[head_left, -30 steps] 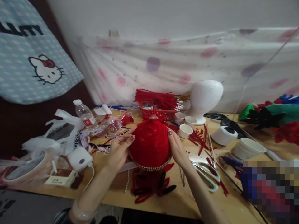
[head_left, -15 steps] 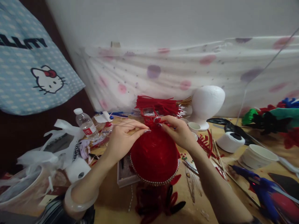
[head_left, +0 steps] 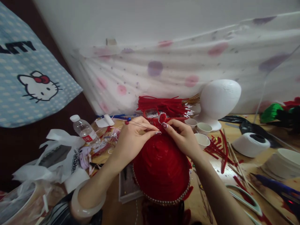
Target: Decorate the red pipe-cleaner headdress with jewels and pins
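Observation:
My left hand [head_left: 136, 137] pinches thin wires [head_left: 142, 125] that end in a blue bead [head_left: 129, 119] and a red bead [head_left: 127, 122]. Between the thumb and fingers of my right hand [head_left: 184, 136] is a small red ornament [head_left: 162, 117] with a sparkling beaded edge. Both hands are close together over the top of a rounded red hat [head_left: 161, 168], whose rim carries a pearl trim [head_left: 168, 203]. What supports the hat from below is mostly hidden.
A white foam head [head_left: 219, 97], paper cups [head_left: 202, 140] and a thread cone [head_left: 250, 145] stand to the right. Red stems [head_left: 161, 103] lie behind. Scissors [head_left: 246, 198] and a blue glue gun [head_left: 278, 189] are near right; a bottle [head_left: 84, 129] stands left.
The view has shifted, so the hat and foam head look larger. My hands have come nearer each other, and the red ornament and beaded wires show more plainly.

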Action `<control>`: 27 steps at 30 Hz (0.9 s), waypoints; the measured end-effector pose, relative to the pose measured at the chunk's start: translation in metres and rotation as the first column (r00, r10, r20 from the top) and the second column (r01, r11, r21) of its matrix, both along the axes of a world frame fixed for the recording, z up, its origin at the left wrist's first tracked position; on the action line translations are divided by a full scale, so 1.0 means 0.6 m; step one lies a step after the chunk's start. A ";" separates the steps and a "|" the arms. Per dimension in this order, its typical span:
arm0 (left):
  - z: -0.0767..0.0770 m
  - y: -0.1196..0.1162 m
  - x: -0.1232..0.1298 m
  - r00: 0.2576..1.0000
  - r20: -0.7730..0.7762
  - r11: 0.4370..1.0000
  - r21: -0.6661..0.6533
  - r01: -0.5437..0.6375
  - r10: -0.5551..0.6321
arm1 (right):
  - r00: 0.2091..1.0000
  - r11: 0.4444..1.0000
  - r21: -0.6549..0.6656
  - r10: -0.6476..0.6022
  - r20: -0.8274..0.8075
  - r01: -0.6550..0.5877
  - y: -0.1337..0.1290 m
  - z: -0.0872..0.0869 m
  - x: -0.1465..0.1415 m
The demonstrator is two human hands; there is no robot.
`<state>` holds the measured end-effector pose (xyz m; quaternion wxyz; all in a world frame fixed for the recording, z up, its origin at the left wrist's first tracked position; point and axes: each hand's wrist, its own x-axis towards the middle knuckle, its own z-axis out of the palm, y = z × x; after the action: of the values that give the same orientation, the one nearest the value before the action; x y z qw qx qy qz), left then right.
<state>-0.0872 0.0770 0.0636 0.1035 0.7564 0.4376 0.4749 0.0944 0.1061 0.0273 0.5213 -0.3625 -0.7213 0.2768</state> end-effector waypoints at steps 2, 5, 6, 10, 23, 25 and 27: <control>0.000 0.000 0.001 0.999 -0.036 1.000 0.022 -0.014 0.015 | 1.000 1.000 -0.012 0.007 -0.004 -0.007 0.001 0.001 -0.001; -0.002 0.002 0.004 0.995 -0.093 0.998 0.064 -0.027 0.033 | 1.000 1.000 -0.018 0.007 -0.011 -0.007 0.004 0.003 -0.002; -0.004 0.003 0.005 0.994 -0.100 0.997 0.073 -0.029 0.036 | 1.000 1.000 -0.020 0.005 -0.013 -0.006 0.005 0.003 -0.003; -0.016 0.007 0.005 0.996 -0.083 0.994 0.103 -0.034 0.043 | 1.000 0.999 -0.037 0.011 -0.027 -0.012 0.007 0.004 -0.003; -0.037 0.017 -0.024 0.935 -0.354 0.892 0.428 0.141 0.022 | 0.993 0.997 -0.060 0.036 -0.112 -0.043 0.011 -0.003 -0.004; -0.041 0.012 -0.025 0.932 -0.360 0.905 0.382 0.187 -0.040 | 0.991 0.997 -0.067 0.040 -0.125 -0.049 0.011 -0.003 -0.004; -0.043 0.005 -0.026 0.932 -0.358 0.917 0.352 0.190 -0.056 | 0.990 0.996 -0.072 0.043 -0.137 -0.053 0.010 -0.004 -0.003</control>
<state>-0.1025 0.0799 0.0379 -0.0924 0.8590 0.2992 0.4050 0.0924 0.1123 0.0249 0.5480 -0.3448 -0.6818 0.3405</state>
